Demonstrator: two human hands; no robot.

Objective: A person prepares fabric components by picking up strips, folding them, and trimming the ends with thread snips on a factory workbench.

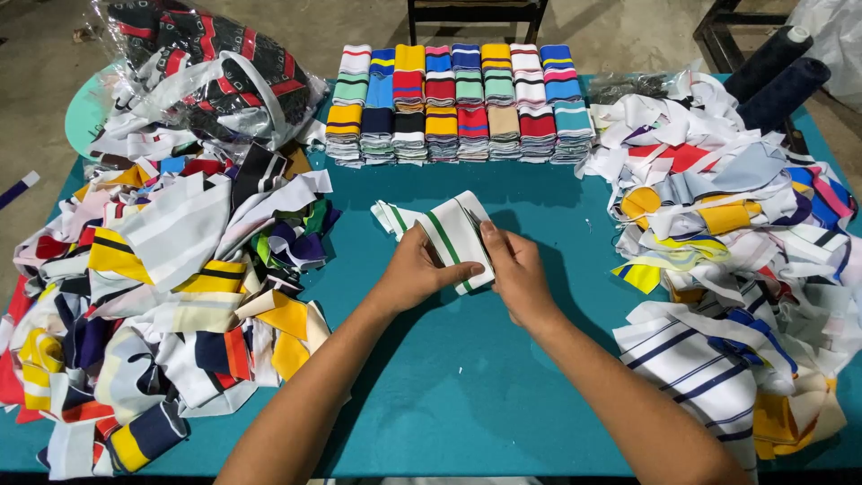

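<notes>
White rib strip with green stripes [446, 238] at table centre, pinched between both hands. Left hand [415, 274] clamped on its 8 o'clock edge, thumb on top; right hand [518, 274] clamped at 4 o'clock. Free end trails toward 10 o'clock on teal table [467, 377]. Folded stacks [458, 103] at 12, loose piles [171, 287] at 9 and [736, 233] at 3.

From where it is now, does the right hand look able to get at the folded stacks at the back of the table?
Probably yes: the right hand holds the white green-striped band, but only bare teal table lies between it and the folded stacks.
</notes>
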